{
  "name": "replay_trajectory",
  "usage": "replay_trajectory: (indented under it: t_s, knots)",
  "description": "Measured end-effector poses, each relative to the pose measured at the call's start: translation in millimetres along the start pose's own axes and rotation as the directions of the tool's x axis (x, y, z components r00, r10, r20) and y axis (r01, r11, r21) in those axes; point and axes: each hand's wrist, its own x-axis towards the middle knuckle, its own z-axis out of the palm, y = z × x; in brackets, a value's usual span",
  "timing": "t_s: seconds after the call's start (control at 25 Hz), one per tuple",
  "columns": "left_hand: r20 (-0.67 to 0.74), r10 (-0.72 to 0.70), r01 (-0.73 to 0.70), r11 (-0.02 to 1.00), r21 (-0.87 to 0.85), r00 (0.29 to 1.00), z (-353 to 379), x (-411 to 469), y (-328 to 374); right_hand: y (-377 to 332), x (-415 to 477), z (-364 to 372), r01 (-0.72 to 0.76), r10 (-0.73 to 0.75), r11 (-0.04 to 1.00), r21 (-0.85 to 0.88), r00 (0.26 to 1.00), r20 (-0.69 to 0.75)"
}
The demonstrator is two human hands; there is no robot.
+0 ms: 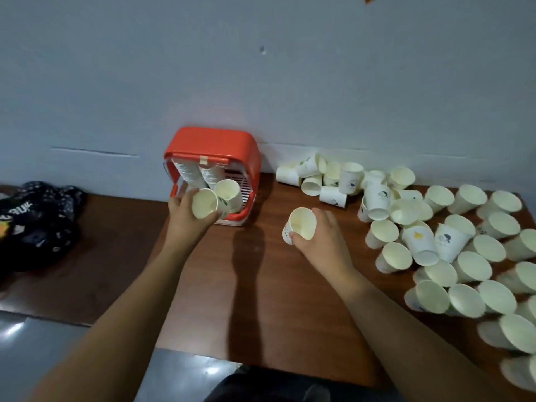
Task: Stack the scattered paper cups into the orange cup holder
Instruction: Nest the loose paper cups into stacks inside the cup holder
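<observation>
Far to the left of the orange cup holder (213,146), a dark patterned cloth (37,219) lies bunched on the brown table (261,300), well apart from the holder. The holder itself stands at the table's far edge, against the pale wall (261,68). Two columns of nested cups (188,172) hang side by side under its orange top, above a white slatted base (243,187). Your left hand (185,221) is at the holder's front, on its left side. Its fingers and thumb are curled round the left-hand cup (205,203), whose open mouth faces you. That cup sits at the lower end of the holder's left column, though you cannot tell whether it is already nested there. Just beside it, the open-mouthed bottom cup (229,195) ends the right column. To the right of the holder and nearer you, your right hand (323,239) grips the right-hand cup (301,227). The thumb is on its near side and the fingers are wrapped round its far side, with the mouth tilted towards you. It is clear of the holder and above the table. Further right of the holder, the scattered cups (435,227) cover the table out to its right edge. Some lie on their sides, some stand mouth up, and a few stand upside down, many touching one another.
</observation>
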Motion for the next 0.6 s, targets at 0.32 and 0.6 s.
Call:
replay_trajectory:
  t_s: [0.32, 0.6]
  knots:
    - [0.129, 0.167, -0.169, 0.986, 0.001, 0.977, 7.9, 111.9, -27.7, -62.6, 64.2, 51.9, -0.021, 0.021, 1.000, 0.002, 0.999, -0.032]
    - [0.487, 0.235, -0.312, 0.947, 0.081, 0.841, 48.5, 150.8, -64.3, -85.7, 102.2, 95.4, -0.001, 0.011, 0.998, 0.067, 0.988, -0.151]
